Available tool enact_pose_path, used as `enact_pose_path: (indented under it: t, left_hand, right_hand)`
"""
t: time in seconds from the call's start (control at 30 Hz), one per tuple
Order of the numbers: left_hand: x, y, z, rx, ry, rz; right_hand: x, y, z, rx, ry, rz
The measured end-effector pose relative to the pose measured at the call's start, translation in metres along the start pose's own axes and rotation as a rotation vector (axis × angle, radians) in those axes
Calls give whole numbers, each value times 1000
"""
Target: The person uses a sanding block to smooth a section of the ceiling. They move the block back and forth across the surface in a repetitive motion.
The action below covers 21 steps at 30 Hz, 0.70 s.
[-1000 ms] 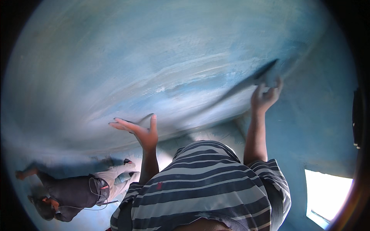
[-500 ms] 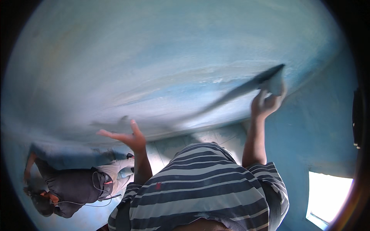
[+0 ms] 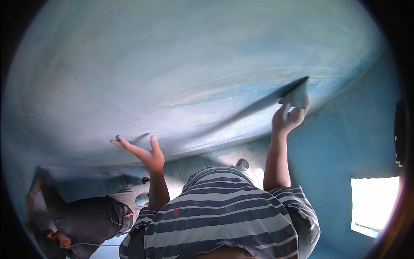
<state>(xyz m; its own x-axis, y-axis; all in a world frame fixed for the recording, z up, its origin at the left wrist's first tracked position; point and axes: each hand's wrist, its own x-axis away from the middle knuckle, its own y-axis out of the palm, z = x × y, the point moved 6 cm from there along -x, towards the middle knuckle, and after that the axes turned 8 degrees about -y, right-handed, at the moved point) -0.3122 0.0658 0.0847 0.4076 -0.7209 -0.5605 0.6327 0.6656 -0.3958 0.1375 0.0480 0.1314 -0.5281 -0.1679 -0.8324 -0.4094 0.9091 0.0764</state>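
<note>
While my right hand [image 3: 288, 117] grips a trowel [image 3: 296, 96] flat against the blue plastered surface [image 3: 181, 73] and my empty left hand [image 3: 144, 152] spreads open just below that surface, a tilted blade could gouge the coat.

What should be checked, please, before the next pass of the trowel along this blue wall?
1. Right hand grips the trowel: ok.
2. Trowel blade lies on the wall: ok, and its shadow meets it there.
3. Left hand is open, fingers spread, close to the wall: ok; actual contact cannot tell.
4. Wall ahead of the blade is bare: ok.
5. Other person crouches low on the left, apart from both hands: ok.
6. Material on the blade: cannot tell.
</note>
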Motion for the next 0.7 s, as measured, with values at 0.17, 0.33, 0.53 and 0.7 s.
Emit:
enact_pose_path:
  t: [0.17,0.33,0.53,0.7]
  left_hand:
    - [0,3,-12,-5,47,-123]
    - [3,-3,-15,9,93,-178]
    - [2,-5,-23,14,116,-203]
    - [4,-6,-27,36,137,-216]
  right_hand:
    - [33,33,-72,86,-390,-199]
    - [33,27,-40,34,6,-101]
    - [53,63,-119,65,-624,-404]
    - [39,45,-69,53,-137,-136]
